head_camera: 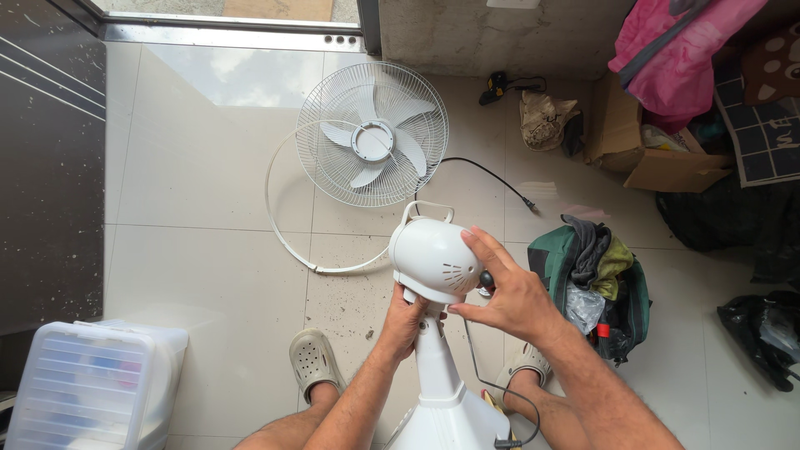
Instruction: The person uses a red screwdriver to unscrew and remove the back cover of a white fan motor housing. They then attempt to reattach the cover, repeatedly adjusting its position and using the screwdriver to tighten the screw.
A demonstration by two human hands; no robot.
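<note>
— Item?
— Fan motor housing [431,260], atop its white stand [439,375] between my feet. Left grip [406,323] wrapped round the neck joint; right grip [510,293] pinching the dark side knob [485,278].
— Risk?
— Housing may tip if the knob loosens.

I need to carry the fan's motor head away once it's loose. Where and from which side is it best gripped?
Probably by the loop handle on the motor housing, coming from the far side, the one toward the fan guard on the floor. The housing is smooth and rounded, and the left hand and right hand already occupy the near side at the stand column.
</note>
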